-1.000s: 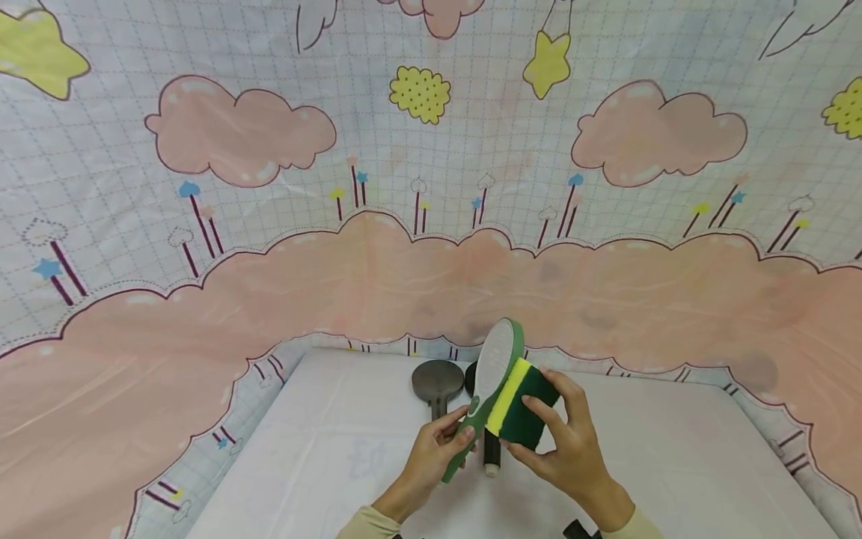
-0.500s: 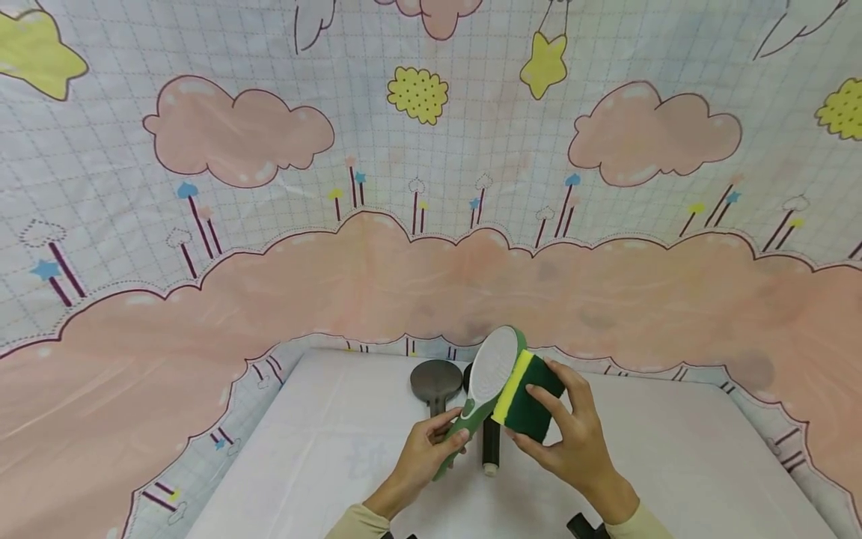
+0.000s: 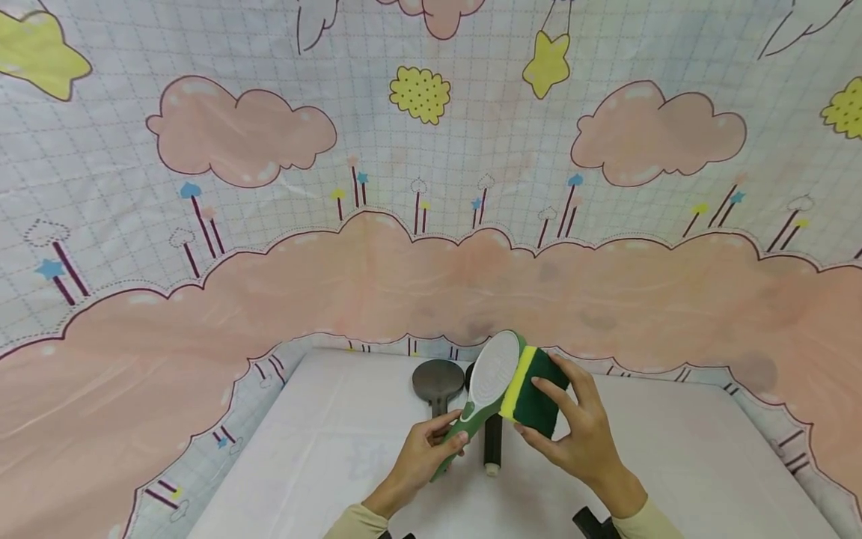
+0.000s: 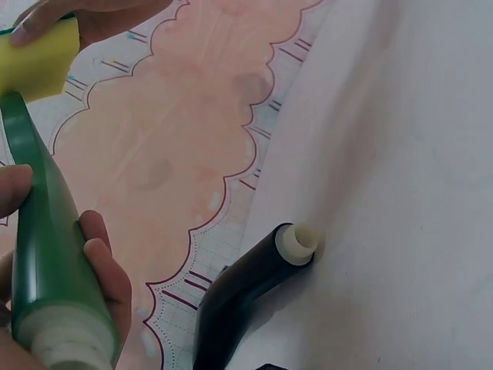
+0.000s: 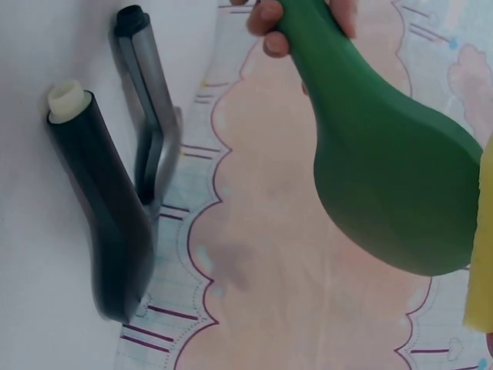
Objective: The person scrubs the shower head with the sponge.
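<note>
My left hand (image 3: 420,453) grips the handle of a green handheld shower head (image 3: 494,367), its pale round spray face turned up and toward the head camera. My right hand (image 3: 589,434) pinches a yellow and dark green scouring sponge (image 3: 539,393) between thumb and fingers. The sponge's yellow side lies against the right edge and back of the shower head. Seen from the right wrist, the smooth green back of the head meets the yellow sponge layer (image 5: 481,254). In the left wrist view, the handle's pale threaded end (image 4: 69,343) points at the camera.
A grey shower head (image 3: 438,380) lies on the white table (image 3: 289,464) behind my left hand. Beside it lies a black shower head (image 3: 493,445), mostly covered by the green one, its pale connector facing me. A patterned cloth (image 3: 431,292) rises behind the table.
The green shower head has tipped slightly lower, its spray face turned more toward the head camera. The sponge and right hand have shifted a little right along its edge.
</note>
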`<state>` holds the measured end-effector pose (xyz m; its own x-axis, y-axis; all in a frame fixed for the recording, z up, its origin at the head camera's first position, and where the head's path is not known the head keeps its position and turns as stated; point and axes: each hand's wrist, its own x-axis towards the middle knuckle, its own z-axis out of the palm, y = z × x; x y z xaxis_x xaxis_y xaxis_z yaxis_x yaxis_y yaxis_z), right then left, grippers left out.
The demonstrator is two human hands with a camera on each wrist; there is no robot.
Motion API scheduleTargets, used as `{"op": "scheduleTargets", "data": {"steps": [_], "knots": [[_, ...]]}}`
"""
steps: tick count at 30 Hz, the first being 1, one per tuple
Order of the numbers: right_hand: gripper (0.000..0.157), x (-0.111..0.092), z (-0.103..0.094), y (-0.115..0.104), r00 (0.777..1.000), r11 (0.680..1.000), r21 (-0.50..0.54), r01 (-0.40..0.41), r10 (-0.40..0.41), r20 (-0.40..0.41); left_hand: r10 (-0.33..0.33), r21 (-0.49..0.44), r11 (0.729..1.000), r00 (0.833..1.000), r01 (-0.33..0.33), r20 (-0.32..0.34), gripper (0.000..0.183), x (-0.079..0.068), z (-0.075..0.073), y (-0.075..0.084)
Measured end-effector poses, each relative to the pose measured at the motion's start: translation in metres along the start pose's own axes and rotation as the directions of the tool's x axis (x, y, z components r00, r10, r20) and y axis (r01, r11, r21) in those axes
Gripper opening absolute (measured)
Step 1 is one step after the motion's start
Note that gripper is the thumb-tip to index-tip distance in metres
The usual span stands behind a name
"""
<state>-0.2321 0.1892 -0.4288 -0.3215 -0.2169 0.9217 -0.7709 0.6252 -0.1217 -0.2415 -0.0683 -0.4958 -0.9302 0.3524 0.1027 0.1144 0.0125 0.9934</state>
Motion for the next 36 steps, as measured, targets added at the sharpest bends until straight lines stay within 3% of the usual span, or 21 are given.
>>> {"op": "scheduleTargets", "data": {"steps": [7,14,29,36], "knots": [[0.062,0.0,-0.006,0.006,1.0,0.999,0.032,-0.015,0.015,0.011,0.03,0.032,0.999,0.999,-0.031,0.022,0.049,-0.001,-0.005,0.001],[0.064,0.002,-0.013,0.011,0.999,0.997,0.059,-0.053,0.052,0.015,0.092,0.135,0.986,0.995,-0.095,0.029,0.051,0.001,-0.012,-0.002],[0.066,-0.006,-0.013,0.006,0.995,0.99,0.1,-0.102,0.101,0.019,0.111,0.172,0.98,0.993,-0.101,-0.051,0.049,0.005,-0.009,0.003],[0.066,-0.008,-0.014,0.007,0.993,0.987,0.113,-0.114,0.112,0.024,0.123,0.136,0.984,0.992,-0.119,-0.024,0.048,0.007,-0.009,0.0]]}}
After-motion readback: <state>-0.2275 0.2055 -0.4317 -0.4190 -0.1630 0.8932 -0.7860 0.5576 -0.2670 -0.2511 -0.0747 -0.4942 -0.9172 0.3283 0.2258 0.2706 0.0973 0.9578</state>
